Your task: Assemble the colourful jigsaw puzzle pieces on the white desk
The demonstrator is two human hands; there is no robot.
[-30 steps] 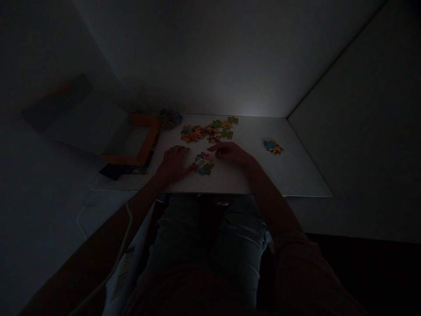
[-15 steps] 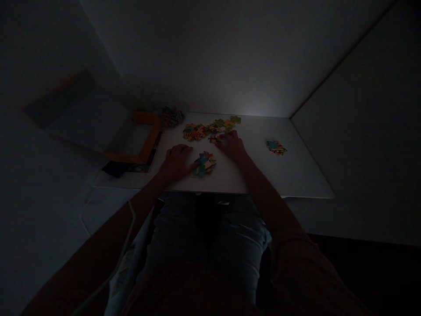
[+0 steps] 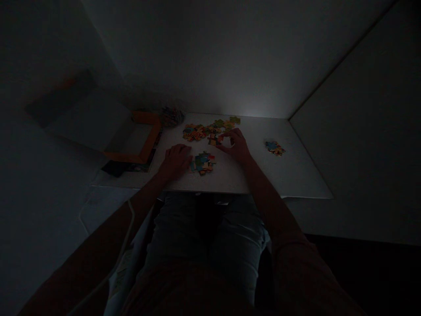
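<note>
In the dim light my right hand (image 3: 237, 147) curves its thumb and forefinger around the right edge of a puzzle piece (image 3: 213, 140) with dark, red and tan patches, lying on or just above the white table. My left hand (image 3: 176, 159) rests on the table, fingers stretched out and nothing in it. Close to its thumb is a small pile of puzzle pieces (image 3: 203, 163) in blue, green, red and tan. Just behind my right hand's fingers runs a strip of joined puzzle pieces (image 3: 226, 125), with a heap of orange pieces (image 3: 194, 132) at its left.
On the right of the white table (image 3: 296, 175) lies another small pile of puzzle pieces (image 3: 275, 148). At the left stands an open orange-rimmed box (image 3: 144, 145). A dark multicoloured bundle (image 3: 173, 116) sits behind it. Walls border the table at the back and right.
My left thumb has drawn back from the near pile, which looks more spread out. My right hand has shifted slightly right, its thumb and forefinger in a wider curve at the piece.
</note>
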